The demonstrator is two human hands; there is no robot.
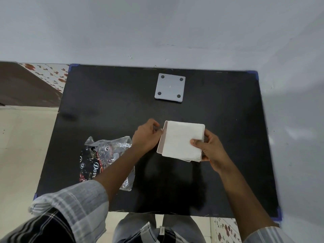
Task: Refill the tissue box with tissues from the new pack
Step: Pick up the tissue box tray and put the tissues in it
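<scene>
Seating the tissue stack into the open box

The white tissue stack [182, 139] sits over the mouth of the pinkish tissue box [162, 137] at mid-table, skewed and overhanging the near-right corner — it looks not yet squared in. The right hand [209, 149] pinches the stack's right edge, thumb on top; the left hand [146, 135] curls its fingers against the box's left wall to steady it. Best to align the edges first, then press down evenly. The empty wrapper [105, 158] lies to the left, and the grey base plate [170, 88] rests well apart near the black table [228, 111]'s far edge.
</scene>
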